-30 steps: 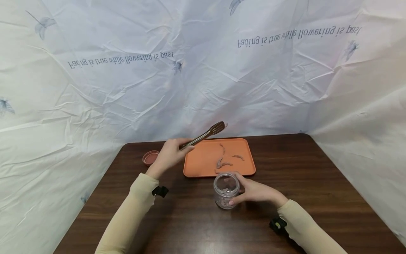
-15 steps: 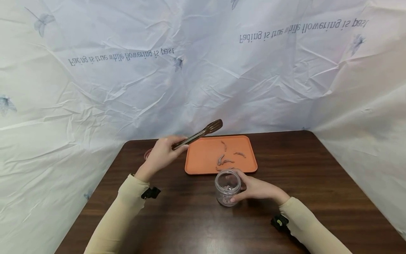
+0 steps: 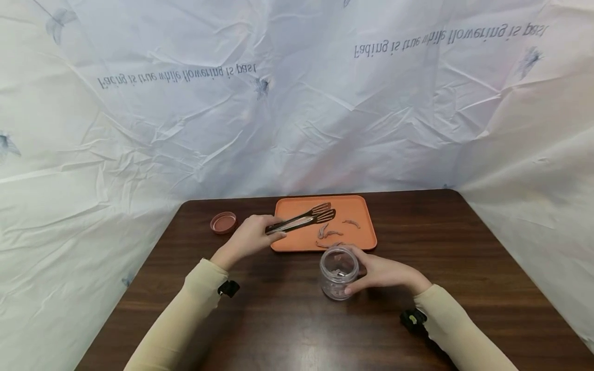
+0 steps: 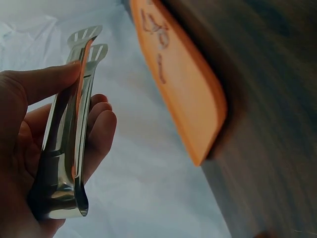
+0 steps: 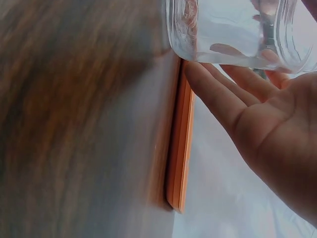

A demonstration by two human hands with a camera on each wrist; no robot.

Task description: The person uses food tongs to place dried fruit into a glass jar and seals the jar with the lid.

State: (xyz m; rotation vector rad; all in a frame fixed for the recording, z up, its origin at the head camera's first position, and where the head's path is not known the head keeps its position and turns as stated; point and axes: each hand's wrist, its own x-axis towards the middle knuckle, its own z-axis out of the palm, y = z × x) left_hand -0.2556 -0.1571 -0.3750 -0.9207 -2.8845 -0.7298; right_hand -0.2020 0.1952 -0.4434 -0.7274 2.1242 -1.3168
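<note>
My left hand (image 3: 250, 236) holds a pair of metal tongs (image 4: 63, 163), thumb on one arm and fingers on the other. The slotted tips of the tongs stand apart over the orange tray (image 3: 292, 242), which they overlap in the head view. On that tray lie several small greyish-pink curled strips (image 3: 323, 231); the tongs hide part of its far area. Nearer me, my right hand (image 3: 382, 273) grips the side of an upright clear jar (image 3: 335, 288) with no lid on. A few small pinkish pieces (image 5: 190, 14) show at the jar's bottom.
A reddish round lid (image 3: 224, 222) lies on the dark wooden table (image 3: 278, 319), left of the tray and beyond my left hand. White printed sheeting (image 3: 297, 129) hangs behind the table and along both sides.
The tongs went a little left, then came back right and down over the tray. Their tips, together before, are now spread. The right hand stays on the jar.
</note>
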